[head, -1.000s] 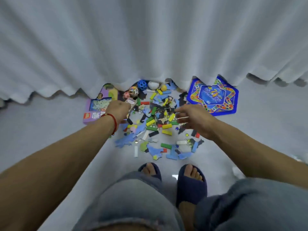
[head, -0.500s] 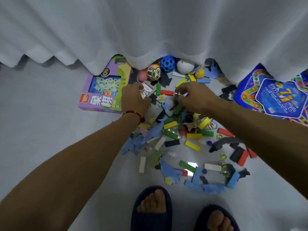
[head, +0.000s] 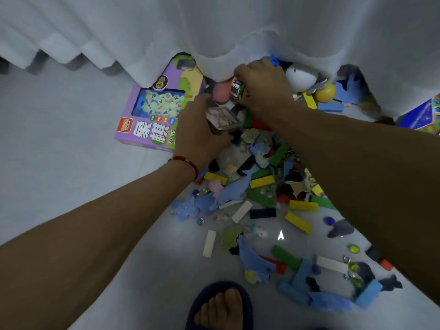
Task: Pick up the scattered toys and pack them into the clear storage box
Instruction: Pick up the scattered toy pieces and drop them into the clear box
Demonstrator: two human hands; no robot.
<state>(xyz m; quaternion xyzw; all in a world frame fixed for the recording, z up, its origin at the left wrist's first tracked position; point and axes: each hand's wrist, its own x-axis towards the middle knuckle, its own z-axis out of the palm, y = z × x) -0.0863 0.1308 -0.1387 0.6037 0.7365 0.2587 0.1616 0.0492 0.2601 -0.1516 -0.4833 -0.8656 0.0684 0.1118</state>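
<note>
A person leans over a heap of scattered toys (head: 266, 186) on a pale floor (head: 71, 163), at the hem of a white curtain (head: 214, 32). The left hand (head: 197, 129), a red string bracelet (head: 188, 163) at its wrist, grips a small flat card box (head: 222, 117) with its fingers curled around it, tilted above the pile. The right hand (head: 262, 86) reaches to the curtain's edge, its fingers curled over a small patterned ball (head: 238, 90); whether it has the ball fully gripped cannot be told. A pink ball (head: 220, 92) lies just beside it, touching the card box's far side. A white ball (head: 300, 78) and a yellow ball (head: 325, 92) rest to the right, partly under the curtain.

The only container in view that shows its contents is a purple game box (head: 147, 115), lying flat to the left; pale round pieces show through its window. A blue game board (head: 423, 115) pokes in at the right edge. Coloured wooden blocks, blue foam shapes and glass marbles cover the floor between the arms. A foot in a dark slipper (head: 221, 306) stands at the bottom. The clear storage box is out of sight.
</note>
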